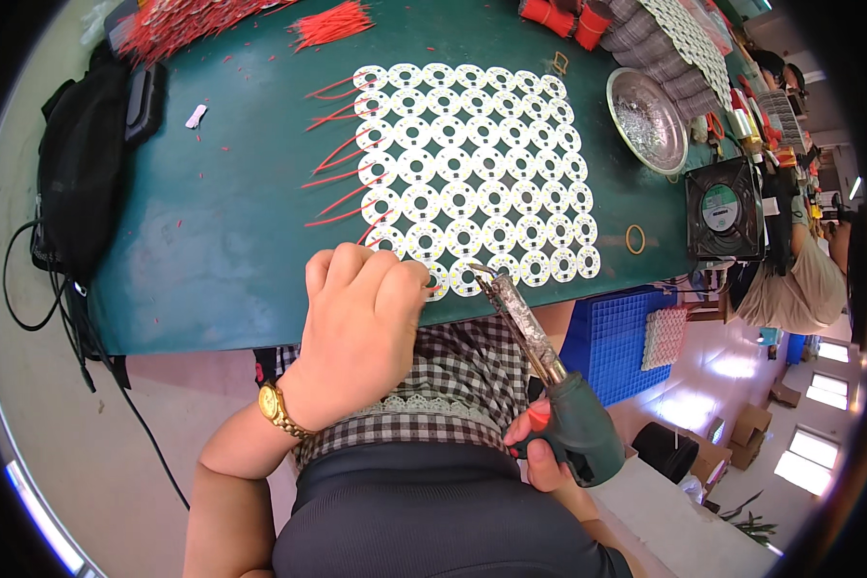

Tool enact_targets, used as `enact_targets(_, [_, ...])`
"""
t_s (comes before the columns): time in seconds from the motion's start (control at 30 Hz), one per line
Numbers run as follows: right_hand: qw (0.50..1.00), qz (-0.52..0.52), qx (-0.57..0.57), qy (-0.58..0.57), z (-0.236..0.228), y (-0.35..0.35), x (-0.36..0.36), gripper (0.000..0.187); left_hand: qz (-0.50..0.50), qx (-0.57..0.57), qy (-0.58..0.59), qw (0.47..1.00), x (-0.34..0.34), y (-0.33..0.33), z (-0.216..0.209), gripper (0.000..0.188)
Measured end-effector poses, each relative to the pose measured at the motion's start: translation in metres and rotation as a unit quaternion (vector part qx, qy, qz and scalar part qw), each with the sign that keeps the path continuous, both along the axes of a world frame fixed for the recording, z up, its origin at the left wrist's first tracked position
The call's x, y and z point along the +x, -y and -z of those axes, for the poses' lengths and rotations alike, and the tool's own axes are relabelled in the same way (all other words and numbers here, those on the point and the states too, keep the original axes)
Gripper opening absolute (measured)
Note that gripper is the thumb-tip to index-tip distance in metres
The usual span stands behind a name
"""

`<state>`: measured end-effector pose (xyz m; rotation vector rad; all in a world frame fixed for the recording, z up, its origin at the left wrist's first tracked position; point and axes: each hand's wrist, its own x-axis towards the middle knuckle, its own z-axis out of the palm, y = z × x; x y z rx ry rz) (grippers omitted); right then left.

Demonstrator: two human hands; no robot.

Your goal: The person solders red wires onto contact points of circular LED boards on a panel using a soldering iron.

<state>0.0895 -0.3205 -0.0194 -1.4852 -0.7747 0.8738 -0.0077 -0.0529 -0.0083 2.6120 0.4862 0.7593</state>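
A sheet of joined round white LED circuit boards (407, 175), each with a centre hole, lies on the green table. Thin red wires (337, 150) stick out leftward from boards in its left column. My left hand (361, 318) is closed over the sheet's near left corner, fingers pinched, with a bit of red wire showing by the fingertips. The fingers partly hide the corner boards. My right hand (541, 458) grips a dark green soldering gun (588, 429) with a red trigger. Its metal tip points at the near row, just right of my left fingers; whether it touches cannot be told.
A loose bundle of red wires (332, 23) and a larger red pile (178, 34) lie at the back. To the right are a metal bowl (645, 120), stacked round boards (645, 48), a black fan (724, 209) and a rubber band (635, 239). A black bag (82, 183) sits left.
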Motion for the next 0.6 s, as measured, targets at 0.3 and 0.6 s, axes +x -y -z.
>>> enact_targets(0.3, [1.000, 0.001, 0.004, -0.016, -0.001, -0.001, -0.001, 0.042, 0.011, 0.031, 0.061, 0.998, 0.001, 0.000, 0.005, 0.016])
enact_targets(0.6, [0.998, 0.027, 0.006, -0.048, 0.002, 0.001, -0.006, 0.045, -0.028, -0.058, 0.071, 0.995, 0.007, -0.009, 0.002, 0.018])
